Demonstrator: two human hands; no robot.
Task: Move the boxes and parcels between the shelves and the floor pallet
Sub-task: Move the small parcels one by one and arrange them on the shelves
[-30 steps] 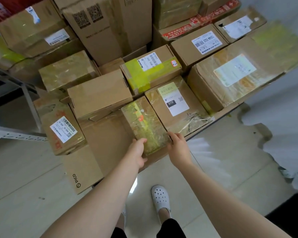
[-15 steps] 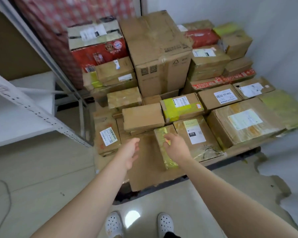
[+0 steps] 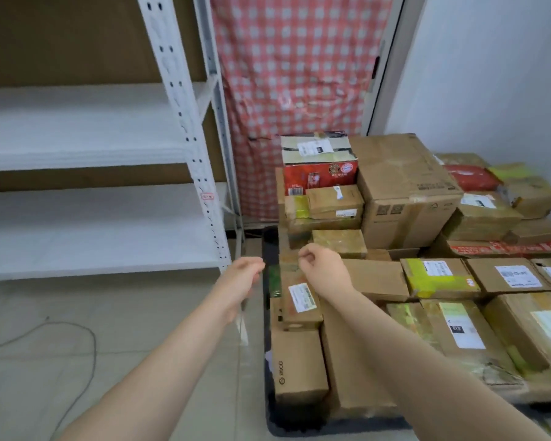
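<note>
Outstretched ahead, left hand [image 3: 245,276] and right hand [image 3: 323,268], held apart, both holding nothing, fingers loosely curled; left one blurred. Hovering with the right over the left side of the parcels [image 3: 376,278] packed on the black floor pallet [image 3: 299,424], with the left just off its edge, above floor tiles. Nearest on the pallet, a brown carton marked PICO [image 3: 299,367], then a small labelled box [image 3: 299,300] just left of the right forearm. Beyond, white shelves [image 3: 86,246] at left; tall brown carton [image 3: 404,186] and red box [image 3: 318,173] at the back, before a red-checked cloth [image 3: 299,74].
</note>
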